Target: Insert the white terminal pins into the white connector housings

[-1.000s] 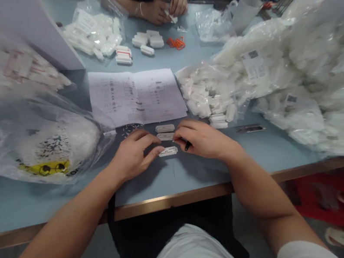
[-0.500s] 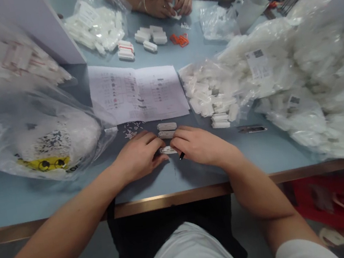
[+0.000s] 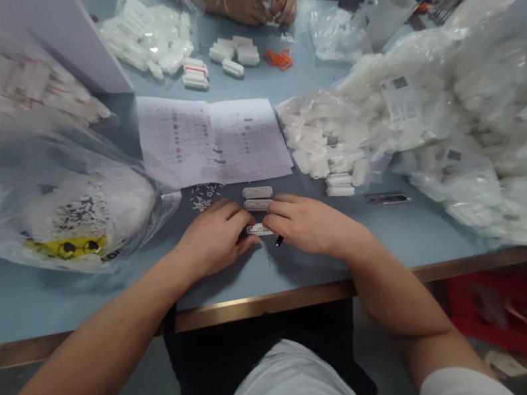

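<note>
Three small white plastic connector strips lie in a row near the table's front edge. My left hand point(image 3: 214, 236) and my right hand point(image 3: 311, 224) meet over the nearest strip point(image 3: 255, 230), fingers curled and pressing on it. A thin black tool point(image 3: 279, 241) pokes out under my right hand. The other two strips point(image 3: 256, 192) lie just beyond my fingers. A scatter of tiny white parts point(image 3: 203, 197) sits to their left.
A printed sheet point(image 3: 213, 138) lies beyond. A big clear bag point(image 3: 41, 194) sits left, heaped bags of white parts point(image 3: 454, 98) right. Another person's hands point(image 3: 264, 2) work at the far edge beside white blocks point(image 3: 234, 54) and orange clips point(image 3: 279, 58). A dark tool point(image 3: 388, 199) lies right.
My hands have drawn closer together over the nearest strip, covering most of it; the black tool now shows less. The view has shifted slightly.
</note>
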A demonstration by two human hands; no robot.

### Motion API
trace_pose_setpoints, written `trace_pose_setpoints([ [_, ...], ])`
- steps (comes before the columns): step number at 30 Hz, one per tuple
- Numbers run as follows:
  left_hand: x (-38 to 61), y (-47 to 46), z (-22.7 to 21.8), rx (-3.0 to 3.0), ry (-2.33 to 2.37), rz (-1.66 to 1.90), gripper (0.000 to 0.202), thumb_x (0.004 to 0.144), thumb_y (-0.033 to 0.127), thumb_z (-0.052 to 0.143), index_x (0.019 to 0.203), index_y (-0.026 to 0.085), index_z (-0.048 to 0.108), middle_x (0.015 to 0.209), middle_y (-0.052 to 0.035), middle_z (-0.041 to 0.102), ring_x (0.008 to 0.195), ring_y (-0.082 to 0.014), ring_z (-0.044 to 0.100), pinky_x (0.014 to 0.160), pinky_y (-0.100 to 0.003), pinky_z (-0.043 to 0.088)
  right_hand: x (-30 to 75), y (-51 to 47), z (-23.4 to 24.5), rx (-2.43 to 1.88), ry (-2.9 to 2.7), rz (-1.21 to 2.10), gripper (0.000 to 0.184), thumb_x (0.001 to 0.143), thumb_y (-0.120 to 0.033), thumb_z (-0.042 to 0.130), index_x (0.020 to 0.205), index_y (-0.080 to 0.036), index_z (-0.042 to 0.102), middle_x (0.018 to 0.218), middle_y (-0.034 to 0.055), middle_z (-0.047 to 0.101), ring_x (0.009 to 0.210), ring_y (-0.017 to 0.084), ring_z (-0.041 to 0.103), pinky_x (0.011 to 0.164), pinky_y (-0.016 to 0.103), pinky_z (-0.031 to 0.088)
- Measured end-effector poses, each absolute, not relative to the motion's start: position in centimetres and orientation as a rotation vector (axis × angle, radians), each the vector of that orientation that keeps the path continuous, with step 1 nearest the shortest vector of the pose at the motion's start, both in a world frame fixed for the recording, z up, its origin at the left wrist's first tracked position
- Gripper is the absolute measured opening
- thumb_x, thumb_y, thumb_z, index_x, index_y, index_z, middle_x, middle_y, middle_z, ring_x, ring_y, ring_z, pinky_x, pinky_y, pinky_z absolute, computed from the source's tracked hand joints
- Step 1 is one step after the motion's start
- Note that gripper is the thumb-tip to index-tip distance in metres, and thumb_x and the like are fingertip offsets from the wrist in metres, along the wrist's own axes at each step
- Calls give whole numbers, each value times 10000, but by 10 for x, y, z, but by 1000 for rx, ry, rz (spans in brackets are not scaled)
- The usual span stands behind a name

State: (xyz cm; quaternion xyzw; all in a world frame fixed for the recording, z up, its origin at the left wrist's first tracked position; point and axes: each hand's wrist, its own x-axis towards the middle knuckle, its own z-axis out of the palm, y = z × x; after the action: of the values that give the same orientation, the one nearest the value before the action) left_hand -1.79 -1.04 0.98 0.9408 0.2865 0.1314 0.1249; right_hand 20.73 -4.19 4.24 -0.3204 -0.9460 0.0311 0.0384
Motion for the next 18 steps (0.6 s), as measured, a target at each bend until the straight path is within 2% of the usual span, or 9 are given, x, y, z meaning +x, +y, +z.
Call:
trace_pose_setpoints([
  [5,-18,-10,10,2720,848,368,261,919,398,635,986,152,693,946,-93,687,926,-260,615,844,-387,525,216,-42,46,-993,-2843,157,110,913,-103,565,936,-137,667,919,81,644,892,217,574,813,353,503],
  [9,-18,-11,9,2718,841,385,259,912,388,646,997,149,698,952,-96,692,931,-259,617,849,-387,527,218,-42,47,-920,-2875,173,139,897,-152,615,1018,-156,684,931,73,656,890,213,574,822,357,495],
  [13,-17,-12,6,2721,860,378,254,913,381,643,984,146,707,948,-102,696,936,-264,626,852,-389,533,215,-43,47,-837,-3012,147,127,905,-188,620,1007,-149,684,902,69,657,871,217,572,834,380,482],
  [18,-28,-3,12,2683,956,484,277,933,423,608,1010,179,714,955,-89,713,939,-239,653,860,-364,537,216,-42,44,-906,-2849,168,150,886,-125,594,995,-156,693,880,68,655,852,208,557,792,353,453],
])
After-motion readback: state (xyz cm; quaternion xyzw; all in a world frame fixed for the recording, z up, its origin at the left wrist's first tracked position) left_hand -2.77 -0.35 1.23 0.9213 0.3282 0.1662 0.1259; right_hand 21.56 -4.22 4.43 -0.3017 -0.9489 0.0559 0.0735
